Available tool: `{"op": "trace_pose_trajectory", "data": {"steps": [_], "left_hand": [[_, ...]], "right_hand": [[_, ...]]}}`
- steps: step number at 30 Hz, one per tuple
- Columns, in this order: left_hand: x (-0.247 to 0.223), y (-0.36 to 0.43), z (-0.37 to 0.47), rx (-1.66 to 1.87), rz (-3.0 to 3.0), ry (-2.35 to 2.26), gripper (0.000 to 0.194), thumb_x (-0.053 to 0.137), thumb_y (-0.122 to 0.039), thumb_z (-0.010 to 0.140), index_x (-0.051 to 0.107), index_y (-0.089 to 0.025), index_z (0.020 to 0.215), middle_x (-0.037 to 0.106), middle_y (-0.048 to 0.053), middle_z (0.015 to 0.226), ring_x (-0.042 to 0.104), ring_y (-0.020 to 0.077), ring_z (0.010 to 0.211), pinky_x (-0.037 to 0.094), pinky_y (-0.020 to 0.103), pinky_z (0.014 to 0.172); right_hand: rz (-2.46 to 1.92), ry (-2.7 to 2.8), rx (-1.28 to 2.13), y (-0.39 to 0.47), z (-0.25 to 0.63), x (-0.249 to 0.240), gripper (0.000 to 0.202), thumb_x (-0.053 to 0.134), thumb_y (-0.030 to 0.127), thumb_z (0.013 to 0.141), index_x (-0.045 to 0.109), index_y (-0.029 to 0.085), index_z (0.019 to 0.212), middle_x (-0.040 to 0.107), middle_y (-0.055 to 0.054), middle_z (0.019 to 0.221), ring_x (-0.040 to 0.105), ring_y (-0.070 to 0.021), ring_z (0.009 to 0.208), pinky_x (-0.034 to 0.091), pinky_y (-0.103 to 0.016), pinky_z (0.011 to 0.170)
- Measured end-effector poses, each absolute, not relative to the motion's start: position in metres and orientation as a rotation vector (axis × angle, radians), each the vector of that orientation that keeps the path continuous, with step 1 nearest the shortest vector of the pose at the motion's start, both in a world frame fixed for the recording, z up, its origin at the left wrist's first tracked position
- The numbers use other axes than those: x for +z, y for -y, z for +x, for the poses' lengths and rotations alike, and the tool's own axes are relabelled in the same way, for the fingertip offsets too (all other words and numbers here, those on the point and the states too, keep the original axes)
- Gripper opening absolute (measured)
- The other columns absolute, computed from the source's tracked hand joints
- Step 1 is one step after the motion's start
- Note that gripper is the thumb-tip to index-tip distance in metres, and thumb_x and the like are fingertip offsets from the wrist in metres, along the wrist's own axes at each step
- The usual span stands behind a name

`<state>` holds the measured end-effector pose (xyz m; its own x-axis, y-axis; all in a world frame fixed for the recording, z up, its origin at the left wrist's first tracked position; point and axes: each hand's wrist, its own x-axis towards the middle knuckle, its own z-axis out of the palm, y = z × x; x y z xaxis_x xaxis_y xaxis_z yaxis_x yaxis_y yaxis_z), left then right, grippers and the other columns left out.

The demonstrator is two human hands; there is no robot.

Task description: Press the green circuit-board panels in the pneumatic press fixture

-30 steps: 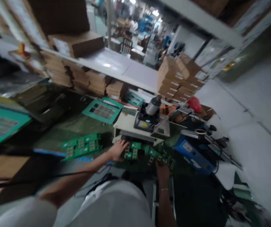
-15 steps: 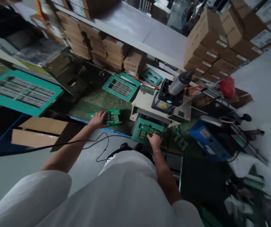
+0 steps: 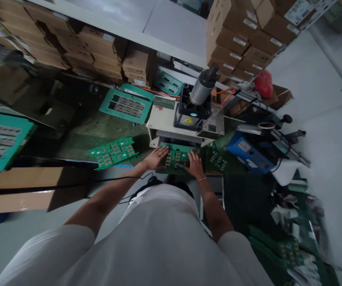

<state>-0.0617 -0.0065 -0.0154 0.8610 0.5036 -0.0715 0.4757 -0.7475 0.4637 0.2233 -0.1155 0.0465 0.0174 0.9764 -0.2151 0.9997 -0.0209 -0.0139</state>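
Resting at the two ends of a green circuit board panel (image 3: 177, 158), the fingers of both hands are extended and spread, not closed round it. The left hand (image 3: 156, 159) covers the panel's left end; a ring shows on one finger. The right hand (image 3: 195, 164) lies on its right end, with a thin band at the wrist. The panel sits at the front edge of the worktop (image 3: 83, 129), on a teal fixture (image 3: 171, 146) whose far strip shows; the fixture stands at the mouth of a pale bench machine (image 3: 160, 119). Atop that machine is a black head carrying a grey ribbed cylinder (image 3: 199, 92) and a yellow warning label.

Right of the right hand, near the same edge, lies a group of dark green boards (image 3: 218, 159); their exact number cannot be told. Left of the left hand, at the front edge, lies a set of green panels (image 3: 114, 153) set at a slant. Behind it, toward the worktop's back edge, lies a teal frame (image 3: 108, 105) with slotted openings. Beyond the right-hand boards stands a blue device (image 3: 247, 149). Cartons (image 3: 99, 49) are stacked along the back edge.
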Motion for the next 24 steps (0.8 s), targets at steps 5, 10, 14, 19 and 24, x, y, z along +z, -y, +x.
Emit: {"op": "trace_pose_trajectory", "data": {"steps": [5,10,14,19,24], "left_hand": [[-0.026,0.006,-0.058,0.059,2.563,-0.721,0.092,0.059,-0.059,0.095,0.030,-0.009,0.166,0.028,0.021,0.172,0.022,0.0325,0.163,0.013,0.049,0.133],[-0.032,0.011,-0.061,0.063,2.512,-0.812,0.099,0.057,-0.065,0.095,0.025,-0.005,0.167,0.020,0.022,0.174,0.018,0.0332,0.164,0.011,0.050,0.133],[-0.035,0.016,-0.058,0.077,2.441,-0.915,0.101,0.059,-0.064,0.093,0.024,-0.005,0.167,0.018,0.023,0.174,0.015,0.0343,0.164,0.011,0.052,0.132],[-0.033,0.020,-0.057,0.065,2.404,-0.974,0.094,0.059,-0.060,0.094,0.028,-0.008,0.166,0.022,0.022,0.174,0.015,0.0345,0.164,0.013,0.054,0.132],[-0.029,0.025,-0.059,0.042,2.408,-1.023,0.092,0.061,-0.058,0.093,0.030,-0.010,0.166,0.026,0.022,0.173,0.018,0.0344,0.164,0.016,0.054,0.131]], "right_hand": [[1.949,-2.187,-0.262,0.127,0.255,0.029,0.093,0.046,0.070,0.099,0.028,0.010,0.168,0.031,-0.017,0.172,0.016,-0.0358,0.162,0.019,-0.053,0.129],[1.909,-2.253,-0.336,0.117,0.261,0.024,0.088,0.046,0.065,0.102,0.027,0.011,0.168,0.029,-0.016,0.173,0.015,-0.0332,0.163,0.013,-0.052,0.132],[1.841,-2.317,-0.403,0.117,0.266,0.026,0.089,0.049,0.066,0.101,0.029,0.010,0.167,0.029,-0.016,0.173,0.014,-0.0322,0.164,0.011,-0.051,0.133],[1.834,-2.343,-0.443,0.119,0.271,0.023,0.087,0.048,0.065,0.102,0.029,0.010,0.167,0.029,-0.016,0.173,0.013,-0.0309,0.164,0.010,-0.051,0.133],[2.156,-2.305,-0.496,0.110,0.293,0.015,0.066,0.051,0.050,0.103,0.050,0.008,0.154,0.053,-0.019,0.158,0.040,-0.0294,0.152,0.026,-0.045,0.128]]}}
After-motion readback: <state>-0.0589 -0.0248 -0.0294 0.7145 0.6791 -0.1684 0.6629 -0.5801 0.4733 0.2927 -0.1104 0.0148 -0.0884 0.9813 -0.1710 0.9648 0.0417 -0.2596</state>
